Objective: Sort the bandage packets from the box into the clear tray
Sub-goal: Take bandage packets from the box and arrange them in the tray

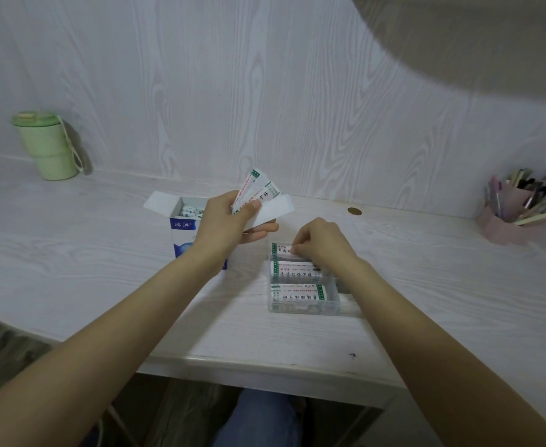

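**Packet going into the far slot of the tray**

Nearest the lens: blue-trousered knees point(258, 417) under the tabletop point(104, 285) edge, both forearms reaching forward over it.

Right hand point(321, 245) over the far end of the clear tray point(303, 309), fingers curled down and pinching one bandage packet point(281, 249) at its right end — packet lying crosswise at the tray's far compartment, whether seated or only resting on the rim not clear. Two more packets already in the tray: one in the middle point(292, 271), one nearest the viewer point(297, 291), both crosswise, print up.

Left hand point(229, 221) raised just above and beside the open box point(187, 230), thumb clamped on a small fan of spare packets point(257, 191) pointing up and away. More packets visible standing inside the box.

Step in hand, by the look of it: setting the third packet down. To do well — lower flat and parallel to the two already placed, green-edged end to the left to match, release only once the packet sits inside the walls. Light tray; a sideways nudge could slide it, so pressing straight down advisable.

Layout: tray just right of the box, near but not touching as far as can be judged. Hands apart, left higher and further back. Next packets already within easy pass from left to right.

Off task: green cup point(47, 145) far left, pink pen holder point(516, 208) far right.
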Motion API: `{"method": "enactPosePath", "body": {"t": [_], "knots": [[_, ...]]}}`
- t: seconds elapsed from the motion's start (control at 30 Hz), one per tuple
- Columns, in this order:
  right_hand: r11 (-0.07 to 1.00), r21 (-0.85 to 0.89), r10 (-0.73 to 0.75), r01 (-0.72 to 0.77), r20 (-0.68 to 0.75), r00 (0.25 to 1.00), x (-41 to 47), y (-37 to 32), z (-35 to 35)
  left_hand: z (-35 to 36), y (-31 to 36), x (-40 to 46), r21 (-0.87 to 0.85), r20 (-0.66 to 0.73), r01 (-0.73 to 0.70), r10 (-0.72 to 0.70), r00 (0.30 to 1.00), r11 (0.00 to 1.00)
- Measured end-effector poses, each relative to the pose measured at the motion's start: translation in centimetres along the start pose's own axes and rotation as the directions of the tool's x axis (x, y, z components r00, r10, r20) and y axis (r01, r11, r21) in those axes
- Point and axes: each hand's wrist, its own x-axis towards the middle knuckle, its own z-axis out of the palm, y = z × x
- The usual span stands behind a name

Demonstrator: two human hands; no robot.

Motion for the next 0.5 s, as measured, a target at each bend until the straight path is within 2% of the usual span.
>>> {"method": "enactPosePath", "body": {"t": [0.2, 0.27, 0.3, 0.33, 0.4, 0.47, 0.5], "knots": [[1.0, -0.007, -0.003, 0.004, 0.059, 0.998, 0.1, 0.1, -0.6, 0.0, 0.1, -0.1, -0.004, 0.02, 0.02, -0.02, 1.0, 1.0], [0.997, 0.072, -0.031, 0.036, -0.06, 0.998, -0.2, -0.1, -1.1, 0.0, 0.2, -0.1, -0.017, 0.024, 0.026, -0.026, 0.999, 1.0], [0.981, 0.186, -0.029, 0.056, -0.145, 0.989, -0.6, -0.4, -1.4, 0.0, 0.2, -0.1, -0.022, 0.021, 0.028, -0.028, 0.999, 0.999], [0.934, 0.351, -0.001, 0.07, -0.191, 0.982, -1.1, -0.7, -1.9, 0.0, 0.2, -0.1, -0.023, 0.016, 0.028, -0.028, 0.999, 0.999], [0.741, 0.671, 0.036, 0.037, -0.095, 0.995, -1.9, -1.2, -2.7, 0.2, 0.1, -0.2, -0.021, 0.024, 0.038, -0.038, 0.999, 0.999], [0.602, 0.798, -0.028, -0.002, 0.023, 0.999, -2.6, -1.4, -3.0, 0.5, 0.1, -0.4, -0.025, 0.071, 0.066, -0.064, 0.995, 0.997], [0.547, 0.837, -0.052, -0.005, 0.039, 0.998, -2.9, -1.4, -2.9, 0.7, 0.1, -0.5, -0.028, 0.098, 0.08, -0.076, 0.992, 0.996]]}}
